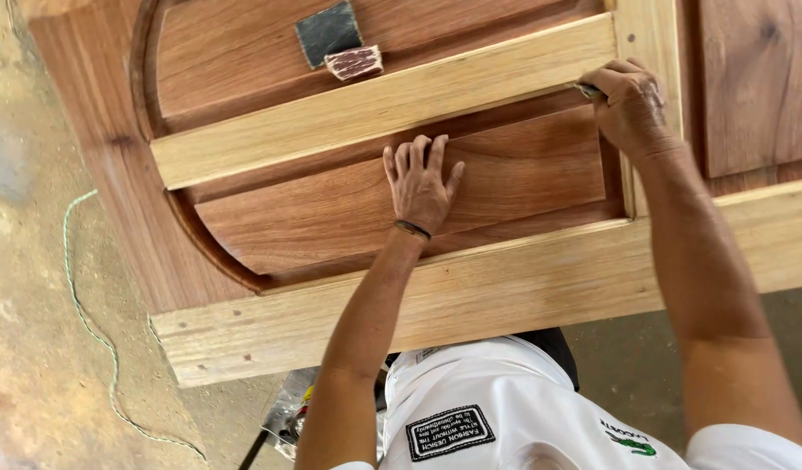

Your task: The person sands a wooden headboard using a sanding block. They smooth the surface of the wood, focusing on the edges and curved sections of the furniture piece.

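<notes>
While left hand (421,184) lies flat on door (523,287) — right hand (629,106) grips sandpaper (587,90).

- A bare concrete floor (36,287), sandy grey and dusty, fills the left side and continues lower right.
- A thin green-and-white cord (88,326) snakes across the floor, left of everything else, curving toward the bottom edge.
- A crinkled shiny plastic bag (288,413) lies on the floor, right of the cord's lower end.
- Soft, even daylight; no hard shadows.

Flat reddish-brown wooden door (505,174), pale rails
</notes>
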